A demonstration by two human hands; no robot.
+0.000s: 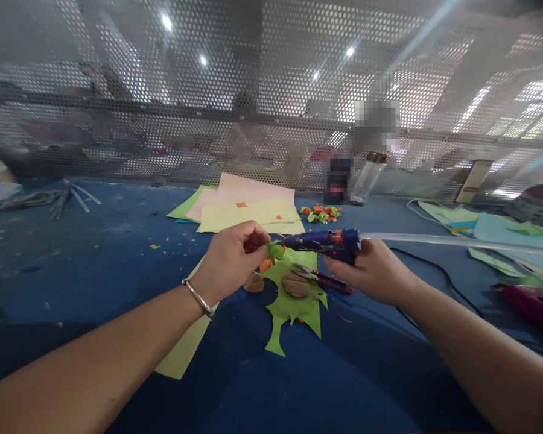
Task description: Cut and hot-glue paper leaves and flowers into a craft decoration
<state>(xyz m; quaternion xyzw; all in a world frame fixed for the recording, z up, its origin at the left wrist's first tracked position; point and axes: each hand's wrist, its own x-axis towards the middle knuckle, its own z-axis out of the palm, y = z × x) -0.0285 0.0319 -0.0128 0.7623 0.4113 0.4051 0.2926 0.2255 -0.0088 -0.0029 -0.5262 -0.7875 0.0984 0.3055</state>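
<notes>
My right hand [371,268] is wrapped round the handle of a blue glue gun [321,240], with a long clear glue stick [434,240] running out of its back. The nozzle points left. Between the fingertips of my left hand [235,256] is a small green paper piece [276,249], right at the nozzle; whether they touch I cannot tell. Below the hands lie a cut green paper sheet [298,310], two brown discs [296,284] and scissors [328,279]. A yellow paper strip [185,352] lies partly under my left wrist.
Stacked coloured paper [253,202] lies ahead, with a pile of small green and orange paper pieces [321,213] to its right. A clear bottle [370,178] leans near the perforated metal screen [185,120]. At right are a black cord [452,277], a magenta tool [529,304] and paper sheets [502,235].
</notes>
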